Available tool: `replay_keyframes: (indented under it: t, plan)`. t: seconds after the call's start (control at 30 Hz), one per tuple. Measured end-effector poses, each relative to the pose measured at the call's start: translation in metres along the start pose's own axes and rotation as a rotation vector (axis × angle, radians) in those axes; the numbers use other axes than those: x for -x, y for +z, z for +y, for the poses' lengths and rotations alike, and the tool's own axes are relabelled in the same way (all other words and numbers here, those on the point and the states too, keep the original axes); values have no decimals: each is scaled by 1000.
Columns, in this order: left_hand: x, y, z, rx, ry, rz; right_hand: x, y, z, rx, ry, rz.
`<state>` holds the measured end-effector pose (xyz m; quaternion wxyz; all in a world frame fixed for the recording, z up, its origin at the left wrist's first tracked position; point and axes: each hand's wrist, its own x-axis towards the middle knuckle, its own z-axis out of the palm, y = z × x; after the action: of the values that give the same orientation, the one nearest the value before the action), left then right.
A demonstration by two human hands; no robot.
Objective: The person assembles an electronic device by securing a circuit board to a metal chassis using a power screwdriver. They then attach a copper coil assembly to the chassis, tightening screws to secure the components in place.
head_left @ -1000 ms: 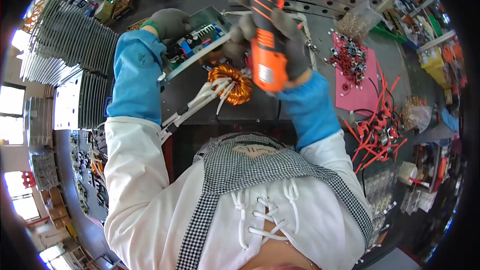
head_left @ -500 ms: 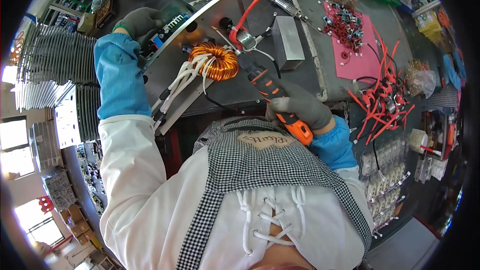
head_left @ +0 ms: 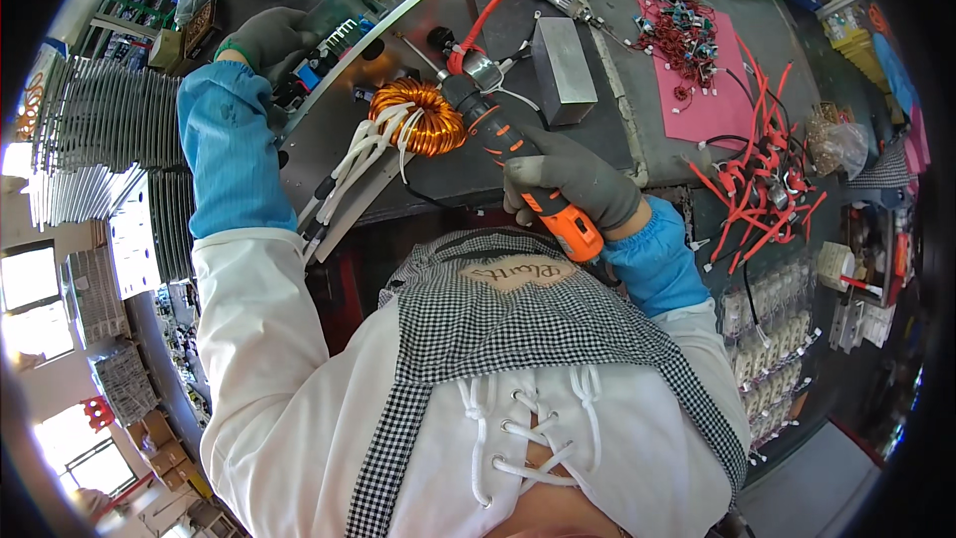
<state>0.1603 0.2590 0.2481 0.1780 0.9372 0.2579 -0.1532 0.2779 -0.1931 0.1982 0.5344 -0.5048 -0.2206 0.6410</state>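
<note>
Two gloved hands at work on a panel assembly.

Right hand is clamped around the orange-and-black driver, its tip beside the copper coil. Left hand, well left of the coil, has its fingers closed on the far edge of the panel, next to the circuit board. White leads run from the coil toward the lower left. Judged progress: coil and board are mounted; fastening near the coil appears under way. Red wires and a metal block lie right of the coil, unused.
</note>
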Motion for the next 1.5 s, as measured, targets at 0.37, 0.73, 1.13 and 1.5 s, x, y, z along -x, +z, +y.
replay_keyframes:
  t: [0.37,0.73,1.13,1.5]
  plan:
    - [8,3,-1,25,53,-15,1,-9,1,-151,33,-34]
    - [16,-1,9,-290,22,21,10,8,-23,-147,93,-42]
    - [24,0,27,-272,-56,121,16,5,-40,-370,92,-39]
    - [37,-2,38,-285,-102,125,22,9,-41,-417,130,-89]
